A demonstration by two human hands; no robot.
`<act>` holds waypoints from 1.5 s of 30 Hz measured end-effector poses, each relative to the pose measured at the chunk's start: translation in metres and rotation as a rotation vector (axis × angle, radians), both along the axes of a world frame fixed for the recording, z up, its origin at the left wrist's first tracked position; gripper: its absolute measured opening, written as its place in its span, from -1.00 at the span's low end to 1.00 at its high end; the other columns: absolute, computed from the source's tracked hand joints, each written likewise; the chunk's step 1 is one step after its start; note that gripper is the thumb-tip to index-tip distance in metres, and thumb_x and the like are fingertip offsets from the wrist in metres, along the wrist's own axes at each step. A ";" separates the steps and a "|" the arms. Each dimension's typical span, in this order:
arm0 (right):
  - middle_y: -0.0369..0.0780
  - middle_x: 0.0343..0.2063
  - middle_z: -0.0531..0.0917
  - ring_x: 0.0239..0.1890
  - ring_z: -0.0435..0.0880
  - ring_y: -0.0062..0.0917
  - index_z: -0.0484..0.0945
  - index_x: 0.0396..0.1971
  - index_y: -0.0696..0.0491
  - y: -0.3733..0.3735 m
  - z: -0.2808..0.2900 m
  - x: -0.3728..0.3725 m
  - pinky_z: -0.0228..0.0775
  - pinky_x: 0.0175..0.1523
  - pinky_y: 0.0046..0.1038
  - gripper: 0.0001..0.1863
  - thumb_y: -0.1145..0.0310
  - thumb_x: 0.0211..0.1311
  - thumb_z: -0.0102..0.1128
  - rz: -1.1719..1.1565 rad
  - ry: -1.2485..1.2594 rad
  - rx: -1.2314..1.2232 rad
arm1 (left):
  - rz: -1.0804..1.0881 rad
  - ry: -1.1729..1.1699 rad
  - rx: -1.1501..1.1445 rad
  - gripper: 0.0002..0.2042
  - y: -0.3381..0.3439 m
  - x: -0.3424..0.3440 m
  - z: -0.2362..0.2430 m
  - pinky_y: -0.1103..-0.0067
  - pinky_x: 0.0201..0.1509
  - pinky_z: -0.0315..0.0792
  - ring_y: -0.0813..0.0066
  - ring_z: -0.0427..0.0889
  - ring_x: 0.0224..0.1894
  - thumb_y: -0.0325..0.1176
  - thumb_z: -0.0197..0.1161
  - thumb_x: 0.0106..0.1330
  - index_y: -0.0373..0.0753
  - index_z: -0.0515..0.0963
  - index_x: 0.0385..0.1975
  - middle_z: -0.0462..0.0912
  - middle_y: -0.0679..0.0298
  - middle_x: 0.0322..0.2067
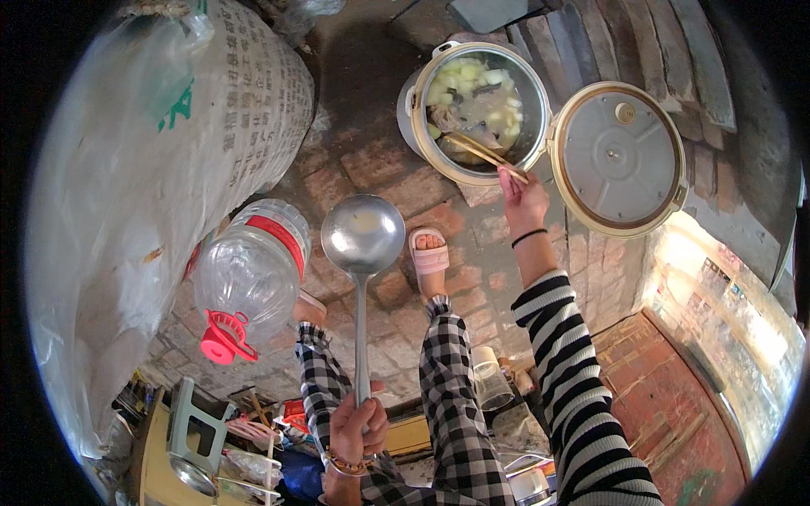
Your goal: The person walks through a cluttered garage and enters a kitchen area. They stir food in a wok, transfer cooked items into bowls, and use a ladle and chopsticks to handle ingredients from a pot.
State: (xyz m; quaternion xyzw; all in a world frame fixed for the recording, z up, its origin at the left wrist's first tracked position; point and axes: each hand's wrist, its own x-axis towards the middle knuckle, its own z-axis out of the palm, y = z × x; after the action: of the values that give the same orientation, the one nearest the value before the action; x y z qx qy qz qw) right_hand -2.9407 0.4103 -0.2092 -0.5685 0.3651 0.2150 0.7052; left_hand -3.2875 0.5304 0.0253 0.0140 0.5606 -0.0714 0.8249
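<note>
My left hand (356,426) is closed round the handle of a large steel ladle (361,240), whose round bowl points away from me over the brick floor. A small yellowish patch shows in that bowl. Farther off on the right, my right hand (525,202) grips a pair of wooden chopsticks (483,152) at the near rim of a rice cooker (419,126). The chopstick tips reach into its soup (477,105), which has pale chunks, dark pieces and what looks like meat. Hinged at the cooker's right side, the lid (612,164) lies swung back.
A big clear plastic bottle (253,278) with a red cap stands at left, beside a large white woven sack (245,110). Grey roof tiles (624,51) are stacked at far right. A reddish wooden board (666,396) and a clear cup (491,379) are near me.
</note>
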 end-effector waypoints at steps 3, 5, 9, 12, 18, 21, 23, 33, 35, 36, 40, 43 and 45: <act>0.05 -0.36 0.50 -0.31 0.55 -0.26 0.31 -0.36 0.39 -0.013 -0.004 -0.008 0.52 -0.18 -0.49 -0.67 0.41 0.24 -0.40 -0.163 0.043 0.044 | 0.009 -0.017 0.003 -0.69 -0.002 -0.001 -0.002 0.73 -0.86 -0.06 0.74 0.05 -0.83 -0.43 -0.18 0.28 -0.32 0.22 0.02 0.25 0.35 -0.67; 0.06 -0.35 0.49 -0.30 0.54 -0.27 0.27 -0.29 0.42 -0.023 -0.009 -0.008 0.52 -0.18 -0.45 -0.67 0.44 0.23 -0.42 -0.224 0.060 0.116 | 0.006 -0.041 -0.005 -0.69 -0.002 -0.001 -0.004 0.73 -0.86 -0.05 0.74 0.05 -0.83 -0.41 -0.17 0.29 -0.30 0.22 0.01 0.25 0.35 -0.67; 0.04 -0.36 0.50 -0.33 0.55 -0.28 0.27 -0.29 0.43 -0.019 -0.010 -0.003 0.53 -0.21 -0.49 -0.67 0.46 0.20 -0.43 -0.352 0.090 0.268 | -0.008 -0.013 -0.028 -0.70 0.000 0.001 -0.004 0.74 -0.85 -0.05 0.74 0.04 -0.83 -0.42 -0.17 0.28 -0.29 0.24 0.00 0.25 0.37 -0.67; 0.04 -0.35 0.49 -0.31 0.54 -0.29 0.28 -0.30 0.44 -0.012 -0.004 0.006 0.52 -0.19 -0.51 -0.68 0.48 0.18 -0.42 -0.393 0.064 0.273 | -0.012 0.017 -0.025 -0.71 0.000 0.003 -0.002 0.76 -0.85 -0.07 0.75 0.04 -0.83 -0.44 -0.17 0.27 -0.30 0.25 -0.02 0.23 0.38 -0.68; 0.07 -0.34 0.48 -0.31 0.55 -0.29 0.26 -0.27 0.45 -0.018 0.005 0.023 0.54 -0.20 -0.53 -0.67 0.45 0.22 -0.41 -0.377 0.025 0.320 | -0.005 -0.017 -0.025 -0.72 -0.001 0.004 -0.008 0.75 -0.86 -0.08 0.75 0.05 -0.83 -0.43 -0.15 0.26 -0.29 0.26 -0.04 0.23 0.38 -0.68; 0.08 -0.34 0.48 -0.30 0.54 -0.27 0.24 -0.25 0.44 -0.006 0.012 0.022 0.54 -0.20 -0.51 -0.66 0.43 0.23 -0.39 -0.224 -0.101 0.164 | -0.057 0.010 0.007 -0.73 -0.001 0.009 -0.013 0.76 -0.85 -0.07 0.75 0.06 -0.83 -0.43 -0.16 0.26 -0.29 0.27 -0.04 0.23 0.38 -0.69; 0.07 -0.34 0.48 -0.29 0.54 -0.26 0.24 -0.23 0.42 -0.002 0.016 0.024 0.54 -0.20 -0.50 -0.66 0.40 0.24 -0.34 -0.190 -0.105 0.124 | -0.086 0.016 0.020 -0.73 0.001 0.020 -0.018 0.76 -0.85 -0.06 0.75 0.07 -0.82 -0.43 -0.16 0.26 -0.29 0.27 -0.05 0.23 0.39 -0.69; -0.10 -0.48 0.52 -0.50 0.58 -0.45 0.39 -0.32 0.31 0.008 0.087 0.026 0.51 -0.40 -0.53 -0.63 0.23 0.20 -0.08 0.390 -0.561 -0.312 | -0.063 -0.071 -0.118 -0.74 -0.005 0.139 -0.036 0.75 -0.82 -0.02 0.72 0.09 -0.81 -0.41 -0.10 0.21 -0.21 0.25 -0.09 0.23 0.39 -0.67; -0.11 -0.50 0.51 -0.52 0.57 -0.46 0.40 -0.32 0.33 0.013 0.093 0.032 0.51 -0.44 -0.54 -0.62 0.23 0.19 -0.07 0.419 -0.549 -0.270 | -0.012 -0.073 -0.120 -0.73 -0.014 0.160 -0.043 0.73 -0.83 -0.01 0.70 0.11 -0.80 -0.41 -0.08 0.19 -0.22 0.23 -0.10 0.23 0.39 -0.66; -0.11 -0.51 0.51 -0.54 0.57 -0.47 0.40 -0.32 0.34 0.018 0.095 0.034 0.51 -0.45 -0.54 -0.62 0.23 0.19 -0.07 0.432 -0.542 -0.246 | 0.006 -0.047 -0.112 -0.74 -0.017 0.170 -0.043 0.73 -0.82 -0.02 0.70 0.11 -0.79 -0.41 -0.08 0.18 -0.22 0.24 -0.10 0.23 0.38 -0.65; -0.15 -0.60 0.51 -0.62 0.56 -0.54 0.40 -0.33 0.34 0.054 0.084 0.050 0.46 -0.56 -0.60 -0.63 0.25 0.18 -0.05 0.562 -0.559 -0.301 | 0.074 0.026 -0.073 -0.75 -0.030 0.202 -0.038 0.73 -0.81 -0.02 0.70 0.11 -0.77 -0.42 -0.07 0.16 -0.22 0.27 -0.13 0.23 0.38 -0.64; -0.17 -0.67 0.51 -0.68 0.54 -0.56 0.45 -0.44 0.31 0.083 0.077 0.065 0.41 -0.60 -0.63 -0.65 0.25 0.16 -0.04 0.664 -0.567 -0.397 | 0.088 0.056 -0.088 -0.77 -0.041 0.210 -0.036 0.72 -0.81 -0.04 0.69 0.11 -0.78 -0.43 -0.06 0.15 -0.21 0.27 -0.17 0.23 0.39 -0.64; -0.16 -0.75 0.50 -0.73 0.53 -0.57 0.46 -0.54 0.30 0.098 0.078 0.079 0.38 -0.62 -0.62 -0.64 0.24 0.15 -0.03 0.770 -0.618 -0.498 | 0.111 0.065 -0.081 -0.77 -0.050 0.209 -0.026 0.72 -0.81 -0.04 0.69 0.10 -0.78 -0.43 -0.06 0.15 -0.20 0.26 -0.16 0.23 0.39 -0.65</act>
State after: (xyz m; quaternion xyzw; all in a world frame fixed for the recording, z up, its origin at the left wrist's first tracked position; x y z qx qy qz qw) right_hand -2.8617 0.5078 -0.1308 -0.8472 -0.0535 0.1877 0.4942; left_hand -3.0781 0.4801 -0.0011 -0.0529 0.5837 -0.0488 0.8088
